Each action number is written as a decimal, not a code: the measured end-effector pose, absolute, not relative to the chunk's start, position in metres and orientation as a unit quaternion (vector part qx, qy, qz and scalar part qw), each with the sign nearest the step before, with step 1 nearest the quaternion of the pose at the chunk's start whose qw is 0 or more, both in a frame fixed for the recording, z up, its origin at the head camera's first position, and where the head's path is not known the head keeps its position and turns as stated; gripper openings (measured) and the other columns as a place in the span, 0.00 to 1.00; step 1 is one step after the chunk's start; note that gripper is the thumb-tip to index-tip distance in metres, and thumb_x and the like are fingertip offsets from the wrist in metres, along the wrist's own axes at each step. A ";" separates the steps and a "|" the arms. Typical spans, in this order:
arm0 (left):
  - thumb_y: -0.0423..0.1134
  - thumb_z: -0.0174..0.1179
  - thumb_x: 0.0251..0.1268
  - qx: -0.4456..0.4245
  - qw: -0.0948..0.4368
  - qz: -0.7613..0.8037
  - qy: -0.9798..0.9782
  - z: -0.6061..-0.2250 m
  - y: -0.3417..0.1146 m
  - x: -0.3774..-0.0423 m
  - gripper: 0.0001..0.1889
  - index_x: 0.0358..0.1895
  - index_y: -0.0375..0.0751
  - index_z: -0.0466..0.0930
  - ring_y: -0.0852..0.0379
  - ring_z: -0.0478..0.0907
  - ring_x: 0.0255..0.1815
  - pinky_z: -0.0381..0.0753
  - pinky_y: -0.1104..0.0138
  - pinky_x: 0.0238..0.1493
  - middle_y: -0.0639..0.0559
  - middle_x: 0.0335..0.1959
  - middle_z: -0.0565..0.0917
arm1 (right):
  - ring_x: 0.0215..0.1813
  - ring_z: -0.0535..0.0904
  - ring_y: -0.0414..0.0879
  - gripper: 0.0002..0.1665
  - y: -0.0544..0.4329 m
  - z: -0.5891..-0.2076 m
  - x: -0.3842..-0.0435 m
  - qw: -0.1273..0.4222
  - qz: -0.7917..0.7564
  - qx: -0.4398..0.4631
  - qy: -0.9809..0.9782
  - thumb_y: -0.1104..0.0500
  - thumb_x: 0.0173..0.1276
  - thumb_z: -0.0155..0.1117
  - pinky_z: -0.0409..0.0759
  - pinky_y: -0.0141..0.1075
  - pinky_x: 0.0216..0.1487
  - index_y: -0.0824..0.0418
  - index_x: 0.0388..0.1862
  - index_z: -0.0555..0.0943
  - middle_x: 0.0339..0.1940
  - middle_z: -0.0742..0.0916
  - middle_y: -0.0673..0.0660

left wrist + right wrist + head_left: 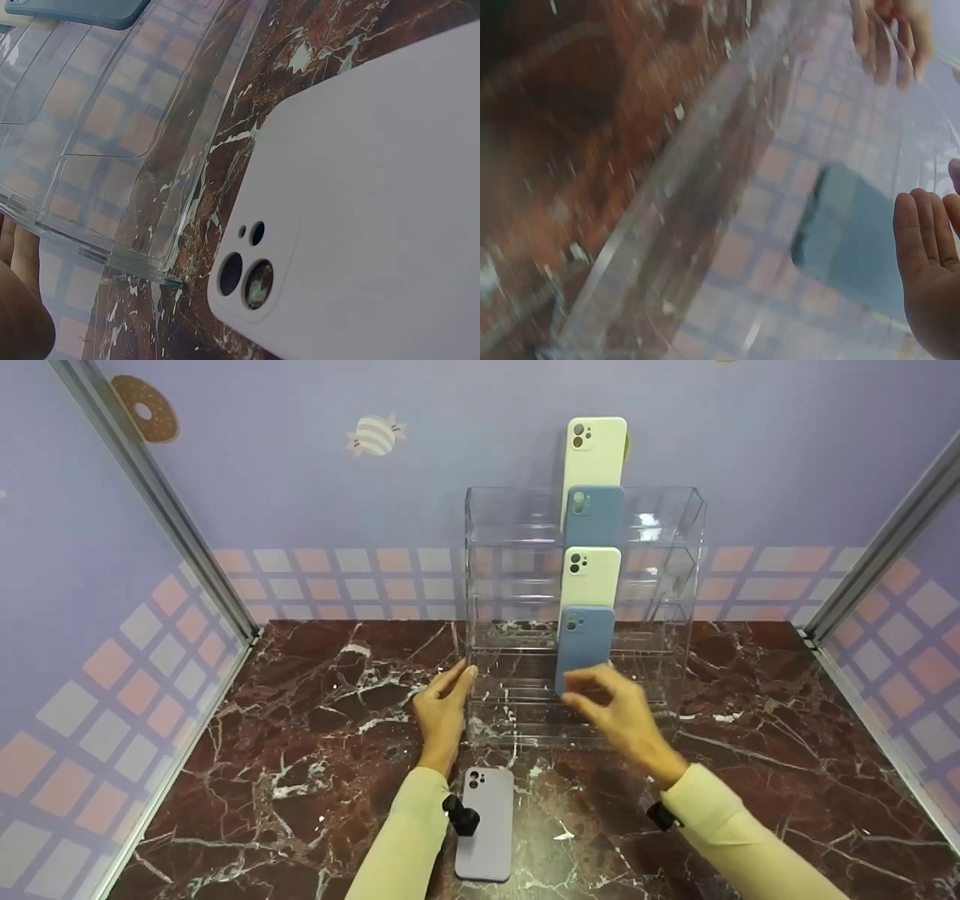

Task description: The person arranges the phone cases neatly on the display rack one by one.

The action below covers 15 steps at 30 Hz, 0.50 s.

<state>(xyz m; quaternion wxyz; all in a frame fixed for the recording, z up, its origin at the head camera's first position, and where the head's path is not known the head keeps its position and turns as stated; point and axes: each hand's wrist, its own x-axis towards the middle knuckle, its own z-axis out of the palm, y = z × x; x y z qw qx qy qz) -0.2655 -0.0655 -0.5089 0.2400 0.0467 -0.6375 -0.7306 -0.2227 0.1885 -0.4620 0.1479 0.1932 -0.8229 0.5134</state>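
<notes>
A clear tiered display rack [510,645] stands on the marble surface. In its tiers, one above another, stand a top white phone case [596,457], an upper blue phone case [596,517], a lower white phone case [590,581] and a lower blue phone case [586,641]. My right hand [619,712], its fingers loosely bent with a gap to the thumb, is at the bottom of the lower blue case. At the rack's left side rests my left hand [442,712], fingers extended along the edge. A lilac phone case [487,836] lies flat in front, partly hidden by a black wrist mount.
Behind the rack is a lilac wall [300,495] with a tile pattern. Metal frame posts [161,502] border the workspace at both sides. Dark red marble [315,750] extends to both sides of the rack.
</notes>
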 end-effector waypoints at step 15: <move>0.35 0.76 0.67 0.048 0.220 -0.743 -0.631 -0.507 -0.066 -0.263 0.14 0.53 0.35 0.92 0.58 0.89 0.40 0.87 0.70 0.45 0.44 0.43 0.91 | 0.52 0.87 0.55 0.21 0.149 -0.501 -0.201 0.016 0.517 0.215 -0.828 0.63 0.67 0.78 0.86 0.50 0.57 0.66 0.57 0.85 0.52 0.89 0.62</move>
